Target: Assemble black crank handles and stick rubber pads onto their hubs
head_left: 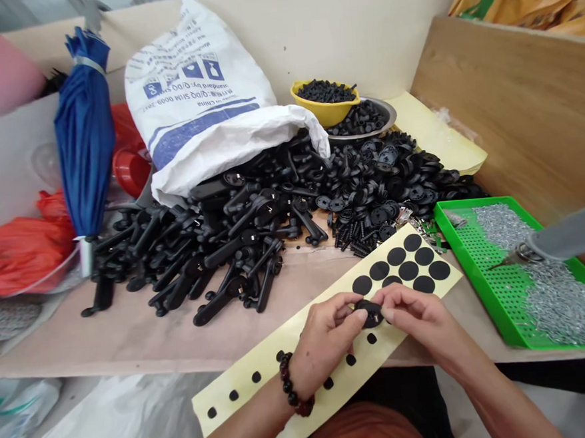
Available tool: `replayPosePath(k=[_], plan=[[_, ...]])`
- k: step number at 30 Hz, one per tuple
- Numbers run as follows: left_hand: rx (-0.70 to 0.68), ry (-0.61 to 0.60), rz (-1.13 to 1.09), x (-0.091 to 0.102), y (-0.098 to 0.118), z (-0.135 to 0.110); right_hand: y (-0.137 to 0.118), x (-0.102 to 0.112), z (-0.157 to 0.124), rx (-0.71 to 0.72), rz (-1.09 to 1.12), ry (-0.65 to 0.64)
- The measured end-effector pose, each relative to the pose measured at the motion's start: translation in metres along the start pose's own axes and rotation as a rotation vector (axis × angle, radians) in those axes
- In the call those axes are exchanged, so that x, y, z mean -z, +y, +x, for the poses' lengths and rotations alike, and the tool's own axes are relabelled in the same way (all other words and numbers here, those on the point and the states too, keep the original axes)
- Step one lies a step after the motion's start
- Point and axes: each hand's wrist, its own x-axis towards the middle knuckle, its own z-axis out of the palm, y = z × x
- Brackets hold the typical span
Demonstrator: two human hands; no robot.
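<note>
Taking the black disc in the fingers as the clock's centre, the table (131,350) spreads from 9 round to 3 o'clock; its near edge passes just below the hands, so a dropped part could well roll off onto the lap. Its surface shows as a strip toward 9 o'clock, the widest room for sideways movement. The white sack (203,85) at 11 o'clock leans over the heap of black handles (214,251); a knock could make it slump and push handles forward. The heap of black discs (384,172) at 12 limits forward reach.

At 3 o'clock the green tray (479,246) of metal pins (564,307) walls off that side, its near corner by the table edge; a swinging right elbow might tip it. The grey screwdriver (574,233) points inward over it, a likely snag.

The yellow sheet (377,360) runs from 8 to 1 o'clock beneath the hands, its lower end beyond the table edge, so a forearm could drag it and shift the round stickers (407,272).

The left hand (321,344) pinches the left rim of the disc (369,314), fingers nearly closed; the right hand (419,317) pinches the right rim likewise. Uneven pressure could flip it loose.
</note>
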Motion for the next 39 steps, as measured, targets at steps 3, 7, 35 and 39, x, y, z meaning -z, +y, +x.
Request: replayPosePath(k=[3,7,35,39], plan=[[-0.004,0.031,0.018,-0.003,-0.002,-0.002,0.001,0.0,-0.001,0.033,-0.041,-0.01],[-0.032,0.065,0.065,-0.004,-0.004,-0.004,0.001,0.0,-0.004,0.047,-0.07,0.001],[-0.093,0.189,-0.117,-0.009,0.007,-0.007,0.017,-0.008,-0.018,-0.046,0.38,0.088],[-0.134,0.167,-0.101,-0.009,0.007,-0.014,0.007,-0.02,-0.018,0.101,0.035,-0.007]])
